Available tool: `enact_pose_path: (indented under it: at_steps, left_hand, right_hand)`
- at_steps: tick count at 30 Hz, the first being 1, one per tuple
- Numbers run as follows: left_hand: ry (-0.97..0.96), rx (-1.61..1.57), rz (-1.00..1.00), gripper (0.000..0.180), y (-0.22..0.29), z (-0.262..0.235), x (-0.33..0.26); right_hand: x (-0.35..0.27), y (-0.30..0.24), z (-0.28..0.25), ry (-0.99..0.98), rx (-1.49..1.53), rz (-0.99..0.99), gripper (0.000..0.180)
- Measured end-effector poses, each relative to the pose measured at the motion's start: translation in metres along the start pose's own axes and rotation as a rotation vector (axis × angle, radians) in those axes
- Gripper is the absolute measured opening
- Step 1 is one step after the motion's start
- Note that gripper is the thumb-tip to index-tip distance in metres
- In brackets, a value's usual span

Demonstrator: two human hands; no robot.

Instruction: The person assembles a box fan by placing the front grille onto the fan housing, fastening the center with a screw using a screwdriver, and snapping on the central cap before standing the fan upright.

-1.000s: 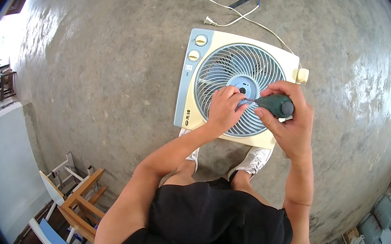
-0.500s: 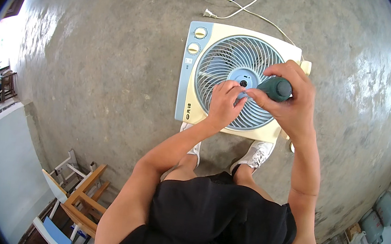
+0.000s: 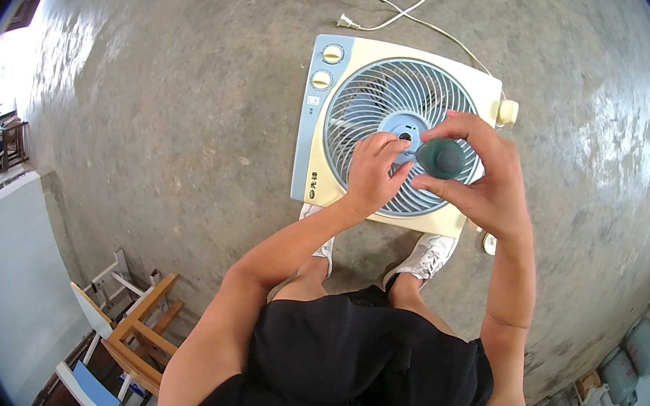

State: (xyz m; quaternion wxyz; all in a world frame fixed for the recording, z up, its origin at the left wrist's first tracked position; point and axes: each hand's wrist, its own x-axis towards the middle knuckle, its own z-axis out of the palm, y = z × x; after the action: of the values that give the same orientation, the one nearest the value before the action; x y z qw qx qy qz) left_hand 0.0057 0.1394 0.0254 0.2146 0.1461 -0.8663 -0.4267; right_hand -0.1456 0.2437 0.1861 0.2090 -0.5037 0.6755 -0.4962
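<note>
A cream and light-blue box fan (image 3: 321, 162) lies flat on the concrete floor, grille up, with two round knobs on its blue strip. My right hand (image 3: 480, 180) grips the dark green handle of a screwdriver (image 3: 440, 157), held upright over the blue hub of the grille. My left hand (image 3: 372, 172) pinches the screwdriver's shaft low down, near the hub. The tip is hidden by my fingers.
The fan's white cord and plug (image 3: 350, 21) trail across the floor beyond it. My white shoes (image 3: 422, 262) stand at the fan's near edge. Wooden chairs (image 3: 131, 325) stand at lower left, and gas cylinders (image 3: 632, 358) at lower right.
The screwdriver has swung from lying nearly sideways to standing upright over the hub. Both hands have shifted slightly toward the fan's centre.
</note>
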Motion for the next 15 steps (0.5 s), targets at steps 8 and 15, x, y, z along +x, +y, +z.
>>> enact_pose_path:
  at_steps: [8,15]
  left_hand:
    - [0.052,0.067,0.037,0.044,0.012,-0.006,0.004]
    - [0.183,-0.141,0.047,0.044,0.066,-0.032,0.046]
  right_hand:
    - [0.005,0.005,0.004,0.165,-0.059,0.029,0.040]
    - [0.007,0.006,0.016,0.210,0.019,0.002,0.043]
